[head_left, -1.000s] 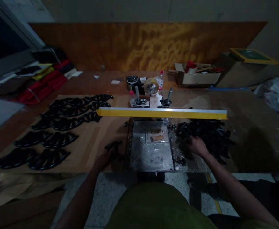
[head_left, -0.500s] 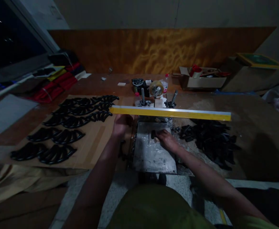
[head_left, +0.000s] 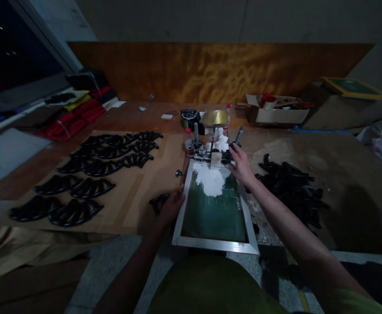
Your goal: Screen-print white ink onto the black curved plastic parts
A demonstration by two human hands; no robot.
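Observation:
A screen-printing frame with a metal rim and green mesh lies flat in front of me. White paste is spread over the mesh's far part. My left hand is at the frame's left side, its fingers curled against the rim and partly in shadow. Beside that hand, a black curved piece rests on the cardboard. My right hand reaches over the frame's far right corner, fingers stretched apart near a clamp. A pale block stands at the frame's far edge.
Rows of black fan-shaped pieces lie on cardboard at left. A heap of black pieces is on the right. Behind the frame are a tape roll and a red-capped bottle. An open carton stands farther back.
The frame has swung down from its raised, edge-on position and covers the metal plate. My left hand has come down and nearer; my right hand has left the plate and moved up and right.

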